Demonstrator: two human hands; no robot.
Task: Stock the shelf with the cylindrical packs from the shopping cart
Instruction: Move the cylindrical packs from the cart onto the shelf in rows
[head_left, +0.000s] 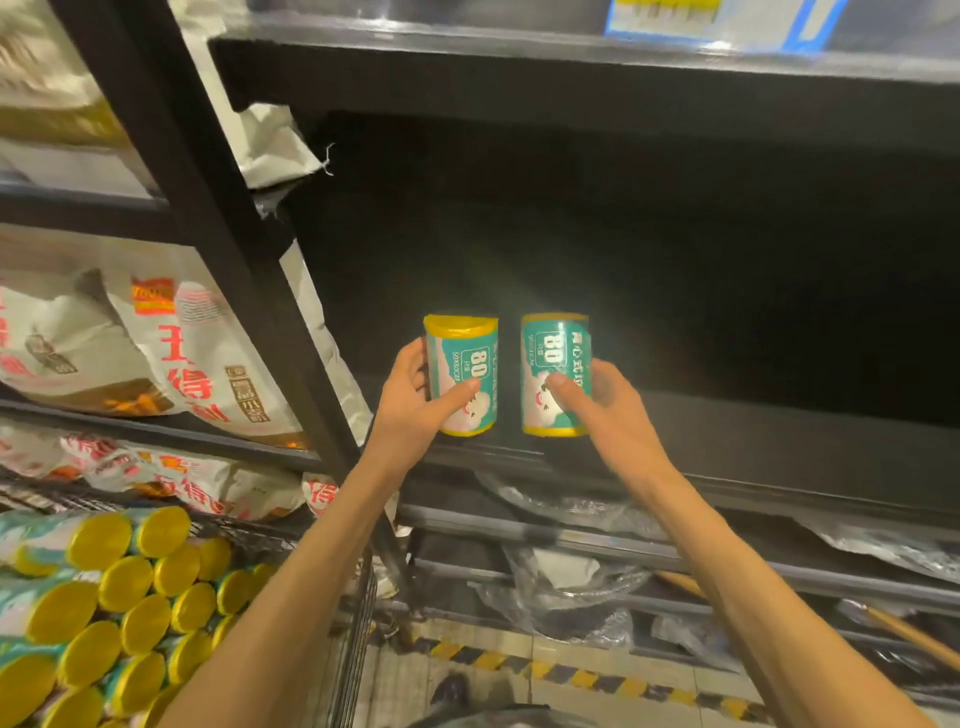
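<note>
Two teal cylindrical packs with yellow ends stand upright at the front edge of the dark shelf. My left hand grips the left pack, thumb across its label. My right hand grips the right pack from its right side, thumb on the front. The packs stand a little apart from each other. At the lower left, the shopping cart holds several more packs lying with their yellow ends toward me.
The shelf bay behind the packs is dark and deep. A black upright post divides it from the left bay, stacked with printed white sacks. Crumpled clear plastic lies on lower shelves. Yellow-black hazard tape marks the floor.
</note>
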